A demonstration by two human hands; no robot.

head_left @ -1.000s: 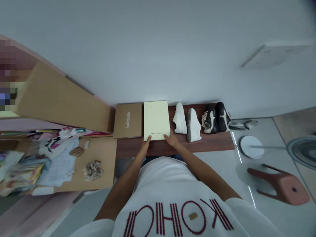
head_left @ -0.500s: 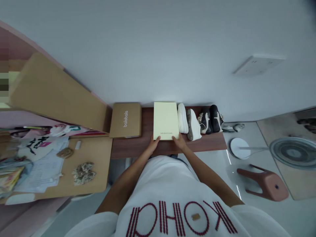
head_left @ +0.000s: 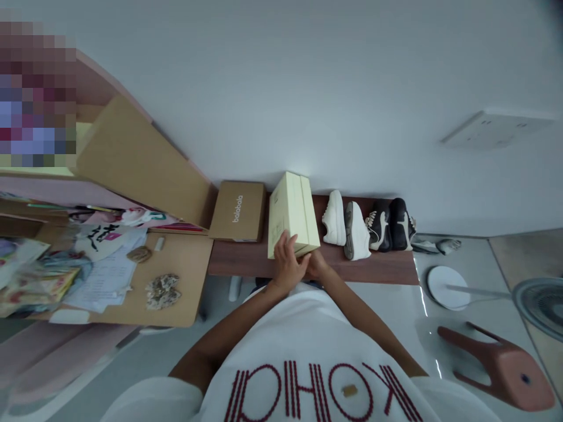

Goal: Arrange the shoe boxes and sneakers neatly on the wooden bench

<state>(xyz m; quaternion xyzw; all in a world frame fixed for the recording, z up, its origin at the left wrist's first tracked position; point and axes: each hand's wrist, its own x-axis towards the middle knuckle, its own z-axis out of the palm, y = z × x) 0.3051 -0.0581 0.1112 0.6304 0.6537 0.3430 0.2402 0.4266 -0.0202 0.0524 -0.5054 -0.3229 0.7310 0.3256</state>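
Right hand partly hidden behind left hand; fan cut off.

White short-sleeved T-shirt, red striped block lettering across the chest, small brown patch among the letters. Forearms, left hand and right hand bare.

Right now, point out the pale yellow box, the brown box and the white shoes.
pale yellow box (head_left: pixel 302 211): head view, its tilted upper face.
brown box (head_left: pixel 248 221): head view, bare lid beside the lettering.
white shoes (head_left: pixel 333 220): head view, upper of the upright shoe.
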